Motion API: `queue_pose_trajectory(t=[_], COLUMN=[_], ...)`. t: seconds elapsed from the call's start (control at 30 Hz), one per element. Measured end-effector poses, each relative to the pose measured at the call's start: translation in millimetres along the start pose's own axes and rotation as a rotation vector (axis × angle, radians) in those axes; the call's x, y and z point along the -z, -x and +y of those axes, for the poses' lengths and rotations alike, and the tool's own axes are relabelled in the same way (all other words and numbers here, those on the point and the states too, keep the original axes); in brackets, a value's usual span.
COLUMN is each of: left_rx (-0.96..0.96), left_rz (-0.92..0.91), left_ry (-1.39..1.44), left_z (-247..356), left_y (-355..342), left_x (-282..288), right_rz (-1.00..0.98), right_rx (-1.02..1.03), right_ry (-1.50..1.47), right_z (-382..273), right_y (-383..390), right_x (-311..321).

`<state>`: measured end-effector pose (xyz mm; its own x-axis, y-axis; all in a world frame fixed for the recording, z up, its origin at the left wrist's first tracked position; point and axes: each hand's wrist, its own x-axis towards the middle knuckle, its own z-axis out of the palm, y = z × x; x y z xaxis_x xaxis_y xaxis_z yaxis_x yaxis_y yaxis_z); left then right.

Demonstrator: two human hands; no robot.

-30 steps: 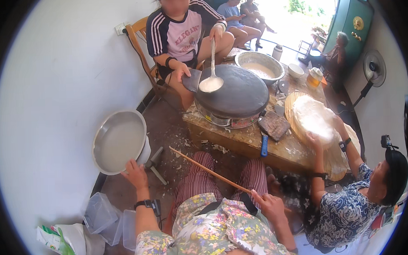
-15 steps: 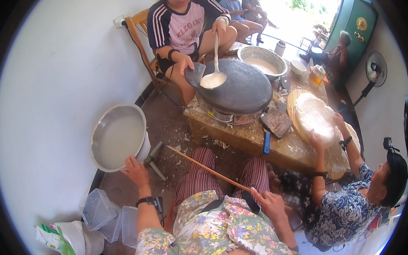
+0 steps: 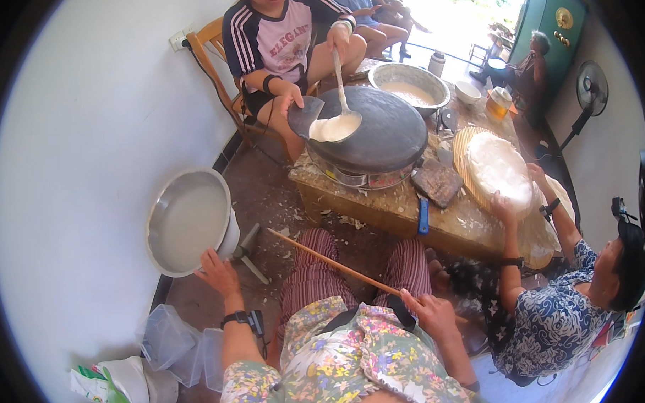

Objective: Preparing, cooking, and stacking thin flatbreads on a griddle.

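My left hand (image 3: 219,273) grips the near rim of a wide metal basin (image 3: 155,236), which holds a cloudy greyish liquid. A long thin wooden stick (image 3: 332,263) lies slantwise over my lap, its near end closed in my right hand (image 3: 433,317) and its tip pointing away to the left. Ahead of me a round black griddle (image 3: 387,132) sits on a stove (image 3: 364,180). Across from me a person holds a ladle (image 3: 341,94) of pale batter (image 3: 334,128) low over the griddle's left side, with a dark flat scraper (image 3: 305,115) in the other hand.
At right, another person touches pale round sheets (image 3: 499,168) on a woven tray (image 3: 469,141). The wooden table (image 3: 351,205) carries a batter basin (image 3: 441,101), a white bowl (image 3: 468,91), a jar (image 3: 499,104) and a blue-handled tool (image 3: 423,216). Plastic boxes (image 3: 172,342) stand lower left.
The view has shifted slightly. Across from me, the ladle has tipped and batter now spreads at its left side, by the scraper. My hands keep their holds on basin and stick.
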<state>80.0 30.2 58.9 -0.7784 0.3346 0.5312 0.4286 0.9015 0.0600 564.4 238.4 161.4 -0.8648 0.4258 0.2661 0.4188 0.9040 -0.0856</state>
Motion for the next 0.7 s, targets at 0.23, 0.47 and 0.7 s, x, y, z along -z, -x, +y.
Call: queue_pose_trajectory(t=[0.23,0.47,0.7], left_rx=[-0.011,0.010,0.005], left_rz=[-0.009,-0.045,-0.043], left_ry=[0.000,-0.007,0.002], left_z=[-0.7,2.4,4.6], left_y=[-0.2,-2.0,-1.6], left_x=[1.3,5.5,5.9], right_rz=[0.013,0.007,0.006], right_rx=[-0.020,-0.028,-0.047], right_ry=[-0.007,-0.011,-0.012], right_z=[1.5,2.7,4.6], right_y=[3.3,3.9,5.6], right_x=[0.1,3.0,4.5])
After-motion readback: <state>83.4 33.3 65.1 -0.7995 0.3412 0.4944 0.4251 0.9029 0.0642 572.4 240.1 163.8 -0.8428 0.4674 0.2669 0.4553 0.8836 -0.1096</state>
